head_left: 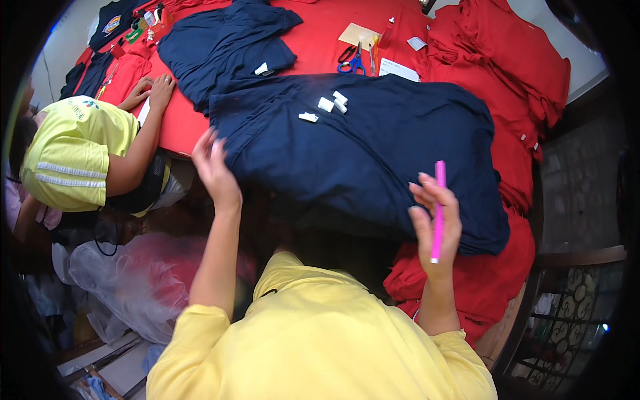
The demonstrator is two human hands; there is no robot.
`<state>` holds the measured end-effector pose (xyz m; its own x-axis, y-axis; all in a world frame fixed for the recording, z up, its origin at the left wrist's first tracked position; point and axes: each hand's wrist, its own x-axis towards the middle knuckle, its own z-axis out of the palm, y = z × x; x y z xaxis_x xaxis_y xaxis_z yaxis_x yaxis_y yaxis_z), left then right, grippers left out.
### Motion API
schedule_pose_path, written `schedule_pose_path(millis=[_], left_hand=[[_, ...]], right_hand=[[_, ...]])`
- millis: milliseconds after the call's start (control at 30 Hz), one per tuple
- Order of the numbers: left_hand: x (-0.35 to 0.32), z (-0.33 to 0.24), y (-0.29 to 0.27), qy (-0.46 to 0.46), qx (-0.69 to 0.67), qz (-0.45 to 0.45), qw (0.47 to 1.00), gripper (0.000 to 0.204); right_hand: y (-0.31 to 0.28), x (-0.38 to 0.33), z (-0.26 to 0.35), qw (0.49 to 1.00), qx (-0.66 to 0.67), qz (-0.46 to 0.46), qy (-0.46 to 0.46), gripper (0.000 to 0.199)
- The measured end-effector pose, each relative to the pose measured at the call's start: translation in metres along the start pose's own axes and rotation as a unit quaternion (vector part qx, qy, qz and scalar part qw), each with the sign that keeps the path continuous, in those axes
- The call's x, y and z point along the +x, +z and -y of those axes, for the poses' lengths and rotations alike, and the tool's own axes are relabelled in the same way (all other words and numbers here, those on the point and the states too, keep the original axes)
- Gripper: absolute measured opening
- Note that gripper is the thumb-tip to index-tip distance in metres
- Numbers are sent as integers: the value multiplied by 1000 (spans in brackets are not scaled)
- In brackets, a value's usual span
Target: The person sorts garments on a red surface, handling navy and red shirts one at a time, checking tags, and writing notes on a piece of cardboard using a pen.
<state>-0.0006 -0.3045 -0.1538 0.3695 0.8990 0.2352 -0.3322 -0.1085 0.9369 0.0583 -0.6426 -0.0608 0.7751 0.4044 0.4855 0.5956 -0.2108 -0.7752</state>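
A navy garment lies spread over the near side of the table, its front edge hanging down before me. My left hand is raised by the garment's left edge, fingers apart and holding nothing. Over the right part of the cloth, my right hand holds a slim pink pen, tucked upright between its fingers. Several small white pieces rest on the garment; whether they are folded labels or something else I cannot tell. Another navy garment lies farther left, with a white piece on it.
Red cloth covers the table. Blue-handled scissors, a white paper and a tan card lie beyond the garment. Red garments are heaped at right. A person in a yellow-green shirt leans over the table at left, above a plastic bag.
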Motion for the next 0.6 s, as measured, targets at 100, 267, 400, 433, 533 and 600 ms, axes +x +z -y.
schedule_pose_path(millis=[100, 267, 400, 433, 533, 600], left_hand=[[-31, 110, -75, -161, -43, -79, 983, 35], [-144, 131, -33, -583, -138, 186, 779, 78], [-178, 97, -52, -580, -135, 302, 744, 66], [-175, 84, -56, -562, -154, 332, 742, 67], [-152, 42, -64, -519, -248, 355, 737, 68], [-136, 13, -59, -523, -341, 285, 727, 67]], right_hand=[[20, -5, -14, 985, -154, 83, -6, 56], [35, 4, -74, 935, -353, 36, -26, 57], [38, 39, -99, 933, -345, 100, 34, 44], [36, 46, -109, 955, -280, 93, -8, 38], [26, 76, -103, 966, -203, 33, -159, 29], [21, 93, -88, 956, -221, -19, -191, 30]])
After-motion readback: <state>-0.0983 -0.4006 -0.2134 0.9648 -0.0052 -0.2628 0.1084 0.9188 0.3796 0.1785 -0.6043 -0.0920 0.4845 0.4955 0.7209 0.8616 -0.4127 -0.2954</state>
